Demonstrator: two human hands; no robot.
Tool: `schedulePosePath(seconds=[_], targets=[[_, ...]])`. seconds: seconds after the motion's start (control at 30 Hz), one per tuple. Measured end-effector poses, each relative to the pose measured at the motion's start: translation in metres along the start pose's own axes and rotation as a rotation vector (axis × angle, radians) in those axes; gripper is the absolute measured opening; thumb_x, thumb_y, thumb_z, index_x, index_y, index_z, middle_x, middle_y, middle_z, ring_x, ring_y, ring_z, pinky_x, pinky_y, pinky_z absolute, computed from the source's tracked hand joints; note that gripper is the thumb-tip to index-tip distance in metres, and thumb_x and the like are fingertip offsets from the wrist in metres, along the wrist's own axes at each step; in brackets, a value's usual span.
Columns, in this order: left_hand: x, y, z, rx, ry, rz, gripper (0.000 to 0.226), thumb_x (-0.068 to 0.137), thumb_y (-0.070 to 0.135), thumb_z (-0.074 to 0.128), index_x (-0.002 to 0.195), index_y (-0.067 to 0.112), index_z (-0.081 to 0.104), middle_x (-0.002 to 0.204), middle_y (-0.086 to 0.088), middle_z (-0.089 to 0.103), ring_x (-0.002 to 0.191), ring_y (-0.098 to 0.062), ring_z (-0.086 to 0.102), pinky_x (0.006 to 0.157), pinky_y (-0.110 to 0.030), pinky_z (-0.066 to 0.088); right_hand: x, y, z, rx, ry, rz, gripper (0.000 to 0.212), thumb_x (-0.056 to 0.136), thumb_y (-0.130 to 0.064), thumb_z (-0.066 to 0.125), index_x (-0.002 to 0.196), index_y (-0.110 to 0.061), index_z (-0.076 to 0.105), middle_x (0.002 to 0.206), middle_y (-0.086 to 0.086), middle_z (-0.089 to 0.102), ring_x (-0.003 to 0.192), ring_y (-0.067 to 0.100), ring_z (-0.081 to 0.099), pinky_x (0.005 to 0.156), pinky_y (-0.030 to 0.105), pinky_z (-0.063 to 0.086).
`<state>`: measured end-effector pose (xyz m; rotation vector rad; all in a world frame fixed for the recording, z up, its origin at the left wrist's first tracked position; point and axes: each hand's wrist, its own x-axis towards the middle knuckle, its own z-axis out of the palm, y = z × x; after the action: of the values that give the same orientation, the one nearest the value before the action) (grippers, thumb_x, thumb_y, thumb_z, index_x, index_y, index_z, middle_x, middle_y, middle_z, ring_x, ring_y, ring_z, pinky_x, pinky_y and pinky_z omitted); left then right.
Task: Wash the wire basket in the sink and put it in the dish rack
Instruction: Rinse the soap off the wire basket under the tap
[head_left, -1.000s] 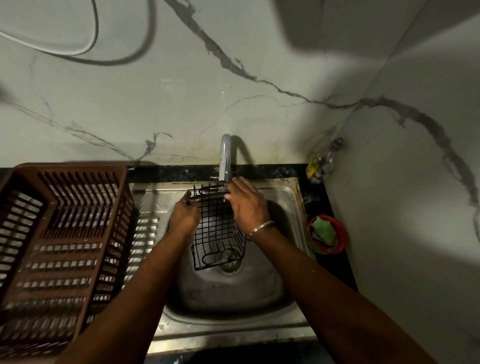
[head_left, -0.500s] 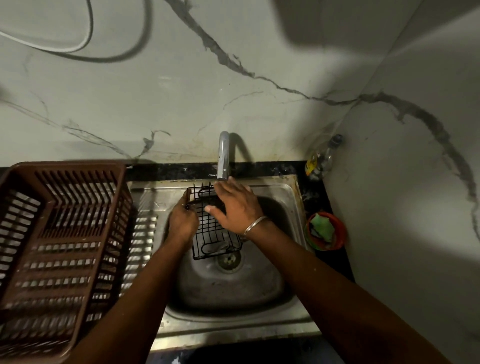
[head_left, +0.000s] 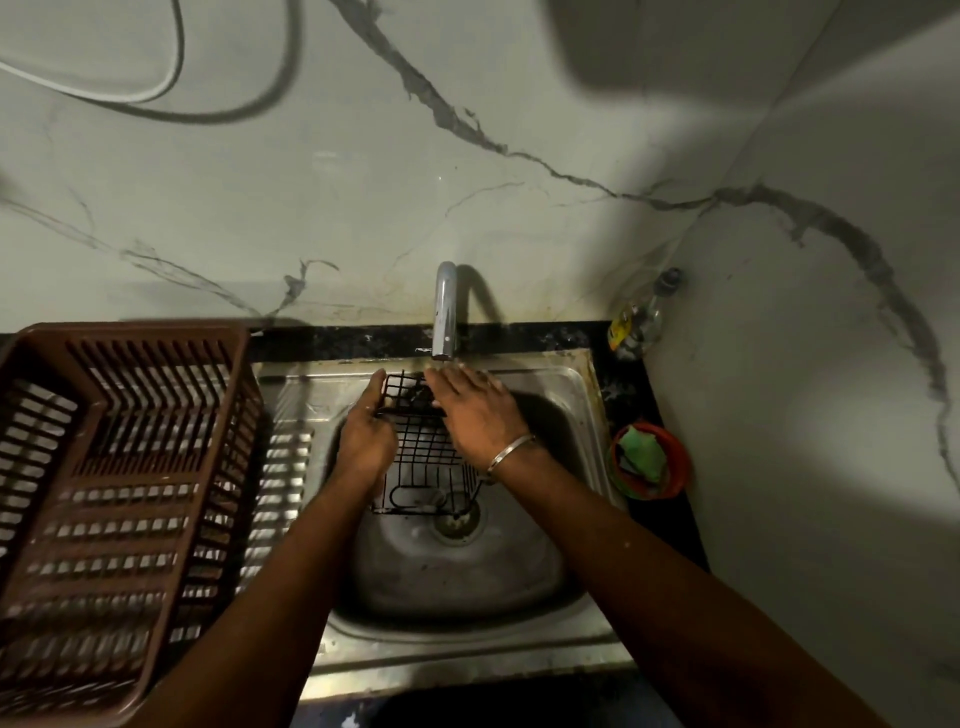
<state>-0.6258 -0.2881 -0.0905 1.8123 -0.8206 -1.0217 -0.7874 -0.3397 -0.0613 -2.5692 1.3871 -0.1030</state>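
Wire basket (head_left: 423, 457) stands tilted inside the sink (head_left: 574, 400), its upper end just below the tap (head_left: 444, 312). The left hand (head_left: 366, 441) grips its left edge with curled fingers; the right hand (head_left: 478, 410) lies flat on the mesh, fingers straight. Washing looks under way; the move to the brown dish rack (head_left: 135, 331) at left is not yet made.

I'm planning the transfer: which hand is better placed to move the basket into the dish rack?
Probably left: the left hand grips the basket, nearest the dish rack; the right hand rests flat.
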Motion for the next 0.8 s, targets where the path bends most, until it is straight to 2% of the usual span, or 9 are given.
schedulePosePath(seconds=[0.07,0.17,0.23,0.33,0.37,0.43,0.57,0.7,0.8], targets=[[0.004,-0.002,-0.001,-0.060,0.010,-0.092,0.073,0.105,-0.005,0.044,0.157,0.046,0.044,0.152,-0.001,0.057,0.087,-0.018,0.066,0.084,-0.054,0.064,0.000,0.007,-0.005,0.032,0.071,0.079,0.068,0.096,-0.008,0.057,0.157,-0.024,0.033,0.162,0.006,0.037,0.149,0.034,0.034,0.119,0.054,0.034],[0.002,0.001,-0.004,0.024,0.062,-0.077,0.072,0.104,-0.001,0.052,0.160,0.042,0.039,0.143,-0.004,0.066,0.069,-0.019,0.064,0.069,-0.051,0.064,0.004,0.007,-0.010,0.067,0.100,0.094,0.057,0.094,-0.002,0.060,0.148,-0.019,0.048,0.152,0.010,0.049,0.135,0.033,0.052,0.104,0.046,0.052],[-0.003,0.011,-0.007,0.277,0.117,0.074,0.080,0.098,-0.005,0.059,0.164,0.032,0.035,0.150,-0.009,0.060,0.080,-0.017,0.071,0.073,-0.046,0.066,0.011,0.003,-0.017,0.060,0.109,0.090,0.046,0.097,-0.005,0.056,0.142,-0.018,0.054,0.145,0.011,0.056,0.126,0.033,0.058,0.098,0.046,0.056],[-0.002,0.028,-0.005,0.785,0.075,0.314,0.078,0.096,0.003,0.064,0.162,0.033,0.037,0.163,-0.006,0.047,0.135,-0.027,0.058,0.105,-0.049,0.056,0.023,0.000,-0.024,-0.019,0.087,0.079,0.037,0.103,-0.013,0.049,0.139,-0.020,0.058,0.130,0.012,0.062,0.118,0.033,0.062,0.094,0.044,0.055],[0.001,0.035,-0.003,0.939,0.013,0.318,0.074,0.100,0.010,0.062,0.163,0.038,0.034,0.165,-0.005,0.043,0.139,-0.030,0.054,0.105,-0.052,0.055,0.026,-0.002,-0.025,-0.037,0.079,0.076,0.037,0.105,-0.015,0.047,0.140,-0.020,0.058,0.127,0.013,0.063,0.116,0.033,0.062,0.093,0.043,0.054],[0.003,0.046,0.000,1.111,-0.077,0.275,0.074,0.104,0.019,0.058,0.165,0.045,0.024,0.162,-0.005,0.044,0.128,-0.034,0.061,0.097,-0.051,0.059,0.029,-0.006,-0.025,-0.056,0.072,0.063,0.037,0.105,-0.019,0.050,0.141,-0.021,0.058,0.125,0.015,0.063,0.115,0.034,0.062,0.092,0.042,0.054],[0.007,0.046,-0.008,1.175,-0.049,0.191,0.085,0.100,0.013,0.064,0.163,0.049,0.020,0.136,-0.008,0.061,0.104,-0.029,0.068,0.090,-0.047,0.060,0.028,-0.003,-0.020,0.085,0.197,0.192,0.027,0.100,-0.018,0.062,0.126,-0.018,0.067,0.118,0.009,0.068,0.106,0.028,0.068,0.085,0.037,0.058],[0.003,0.047,-0.002,1.205,-0.032,0.215,0.070,0.103,0.015,0.058,0.161,0.042,0.031,0.125,-0.008,0.065,0.104,-0.030,0.070,0.084,-0.044,0.059,0.019,-0.004,-0.011,0.083,0.320,-0.212,0.038,0.086,-0.007,0.077,0.122,-0.016,0.072,0.120,0.007,0.072,0.111,0.027,0.066,0.094,0.040,0.056],[-0.002,0.046,0.001,1.199,-0.026,0.205,0.066,0.103,0.015,0.057,0.159,0.041,0.033,0.123,-0.007,0.067,0.103,-0.029,0.070,0.080,-0.042,0.055,0.014,0.001,-0.008,0.176,0.325,-0.103,0.043,0.088,-0.009,0.077,0.130,-0.015,0.068,0.132,0.008,0.066,0.122,0.025,0.062,0.095,0.034,0.056]])
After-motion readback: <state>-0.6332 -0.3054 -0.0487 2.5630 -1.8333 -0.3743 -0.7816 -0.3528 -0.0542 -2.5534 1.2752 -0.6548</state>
